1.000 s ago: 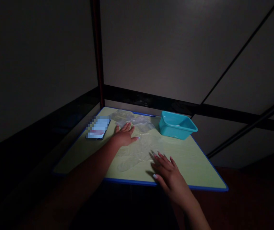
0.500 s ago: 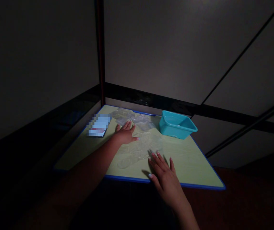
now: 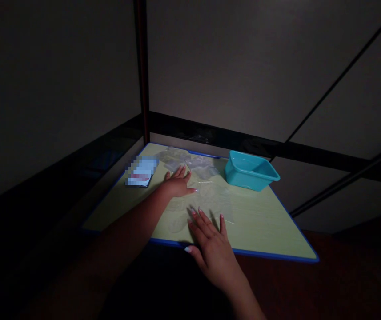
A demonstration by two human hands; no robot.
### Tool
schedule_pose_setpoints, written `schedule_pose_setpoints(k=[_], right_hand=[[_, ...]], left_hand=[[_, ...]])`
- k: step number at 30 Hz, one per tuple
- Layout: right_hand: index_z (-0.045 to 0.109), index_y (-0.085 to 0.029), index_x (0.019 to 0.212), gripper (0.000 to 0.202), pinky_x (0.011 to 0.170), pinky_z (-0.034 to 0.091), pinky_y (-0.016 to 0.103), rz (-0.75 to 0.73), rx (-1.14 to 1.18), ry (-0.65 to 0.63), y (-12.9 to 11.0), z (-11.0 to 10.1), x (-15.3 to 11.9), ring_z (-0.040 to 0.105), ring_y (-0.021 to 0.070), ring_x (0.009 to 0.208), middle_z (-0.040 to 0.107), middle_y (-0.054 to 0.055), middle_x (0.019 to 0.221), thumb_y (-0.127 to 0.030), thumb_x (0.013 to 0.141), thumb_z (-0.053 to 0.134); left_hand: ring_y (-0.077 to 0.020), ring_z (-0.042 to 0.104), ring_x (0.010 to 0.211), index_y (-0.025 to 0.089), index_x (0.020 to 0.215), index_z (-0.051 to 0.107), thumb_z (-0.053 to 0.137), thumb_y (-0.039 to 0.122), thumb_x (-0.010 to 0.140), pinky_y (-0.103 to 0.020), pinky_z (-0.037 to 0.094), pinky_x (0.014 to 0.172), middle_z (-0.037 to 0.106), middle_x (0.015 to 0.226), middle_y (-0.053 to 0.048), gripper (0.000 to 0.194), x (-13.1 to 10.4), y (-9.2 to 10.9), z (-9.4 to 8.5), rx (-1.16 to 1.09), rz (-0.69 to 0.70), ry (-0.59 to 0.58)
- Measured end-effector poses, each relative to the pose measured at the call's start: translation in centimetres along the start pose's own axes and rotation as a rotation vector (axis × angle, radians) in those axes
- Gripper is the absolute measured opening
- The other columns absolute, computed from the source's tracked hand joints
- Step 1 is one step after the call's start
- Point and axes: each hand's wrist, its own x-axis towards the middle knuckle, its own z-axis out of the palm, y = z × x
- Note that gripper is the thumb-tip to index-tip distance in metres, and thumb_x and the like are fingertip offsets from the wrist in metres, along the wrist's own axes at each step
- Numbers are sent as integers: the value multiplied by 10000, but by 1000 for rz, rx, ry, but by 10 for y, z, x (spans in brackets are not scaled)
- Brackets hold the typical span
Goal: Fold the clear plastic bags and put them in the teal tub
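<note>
L hand hides some plastic — edges unclear.

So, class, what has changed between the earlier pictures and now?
The right hand moved left, over the near part of the clear plastic. Nothing was visibly grasped or let go. The left hand, phone and tub stayed put.

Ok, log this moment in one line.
left hand: open on clear plastic | right hand: open over its near side, contact unclear | table: phone left, teal tub right
</note>
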Motion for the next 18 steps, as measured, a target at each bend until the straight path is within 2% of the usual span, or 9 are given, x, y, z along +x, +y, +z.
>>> schedule_pose_setpoints(k=[4,9,18], right_hand=[[287,-228,1420,583,1086,-62,570,-41,60,-21,-7,-1,3,210,236,1371,291,86,1467,-422,893,442],[292,-242,1418,566,1097,-21,557,-68,118,-50,-8,-7,5,264,228,1353,344,89,1444,-430,901,424],[302,-242,1413,555,1097,11,551,-62,102,-71,2,-15,15,276,219,1348,340,83,1448,-400,897,430]], left_hand=[[-282,-111,1381,210,1467,84,356,687,791,-588,79,1052,-110,1505,-91,871,1,0,1,-1,3,2],[-283,-108,1382,207,1466,96,363,684,788,-593,85,1050,-103,1507,-89,871,0,-1,0,2,28,4],[-248,-37,1396,211,1461,122,383,587,842,-548,125,1063,-45,1516,-90,769,-5,1,-5,-16,179,38]])
